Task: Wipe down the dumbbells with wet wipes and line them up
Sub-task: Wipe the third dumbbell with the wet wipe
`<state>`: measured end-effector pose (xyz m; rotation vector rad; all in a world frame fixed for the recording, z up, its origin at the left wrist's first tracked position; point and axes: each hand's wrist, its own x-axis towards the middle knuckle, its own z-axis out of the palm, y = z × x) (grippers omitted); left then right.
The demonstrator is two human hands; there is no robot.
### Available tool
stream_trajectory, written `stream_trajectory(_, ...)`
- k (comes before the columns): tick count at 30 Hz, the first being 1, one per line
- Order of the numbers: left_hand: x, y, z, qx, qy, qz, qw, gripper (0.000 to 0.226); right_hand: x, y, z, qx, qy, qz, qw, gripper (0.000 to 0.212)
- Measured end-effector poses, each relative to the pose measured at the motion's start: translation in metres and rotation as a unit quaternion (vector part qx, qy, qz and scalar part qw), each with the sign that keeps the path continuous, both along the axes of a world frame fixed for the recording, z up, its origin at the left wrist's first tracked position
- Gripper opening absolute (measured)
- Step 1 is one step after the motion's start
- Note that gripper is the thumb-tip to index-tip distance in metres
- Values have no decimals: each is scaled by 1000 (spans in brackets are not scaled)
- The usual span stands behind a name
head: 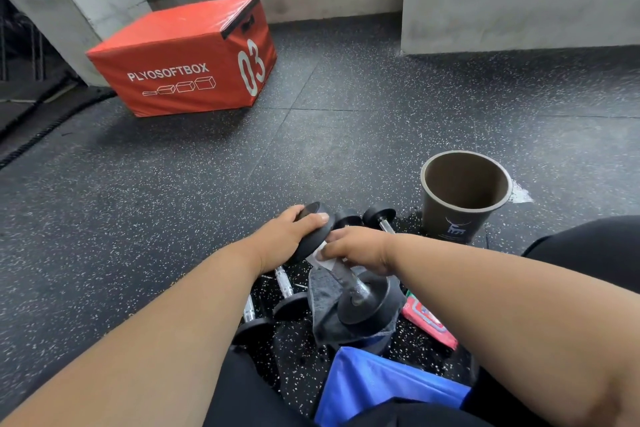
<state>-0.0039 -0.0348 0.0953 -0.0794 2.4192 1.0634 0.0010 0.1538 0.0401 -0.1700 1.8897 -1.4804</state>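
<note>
A black dumbbell (367, 300) with a chrome handle is tilted up off the floor, its near head resting on a grey cloth (325, 298). My left hand (287, 239) grips its far head. My right hand (360, 248) holds a white wet wipe (323, 258) around the handle. Several other black dumbbells (287, 291) lie on the floor below my left forearm, and more dumbbells (379, 215) lie just beyond my hands. A red wet wipe pack (429, 321) lies under my right forearm.
A brown paper bin (464, 198) stands on the floor to the right of the dumbbells. A red plyo box (187, 55) sits at the back left by a concrete pillar. A blue bag (381, 388) lies between my knees. Speckled rubber floor (173, 201) spreads to the left.
</note>
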Motion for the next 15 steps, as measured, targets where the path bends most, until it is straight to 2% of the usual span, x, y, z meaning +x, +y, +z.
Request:
stream_trajectory(3, -1, 0, -1, -9, -1, 6, 1000, 110, 2, -6, 3, 59, 82, -6, 995, 35)
stream_trajectory(5, -1, 2, -2, 6, -4, 15, 1000, 97, 6, -16, 3, 93, 136, -54, 985, 43)
stream_trajectory(7, -2, 4, -1, 20, -3, 22, 1000, 78, 8, -28, -6, 122, 193, -84, 970, 35)
stream_trajectory(9, -3, 6, -2, 15, 1, 25, 1000, 79, 11, -42, -7, 240, 338, -35, 909, 28)
stream_trajectory(10, -3, 7, -2, 11, 2, 25, 1000, 85, 13, -47, -6, 261, 383, -18, 886, 31)
stream_trajectory(11, -3, 7, -4, 8, 2, 24, 1000, 94, 16, -46, -8, 269, 386, -3, 882, 36)
stream_trajectory(14, -2, 8, -5, -7, 0, 23, 1000, 115, 21, -40, -2, 229, 329, -7, 916, 38)
stream_trajectory(15, -1, 8, -4, -8, 2, 24, 1000, 116, 17, -35, 2, 208, 348, 36, 913, 43)
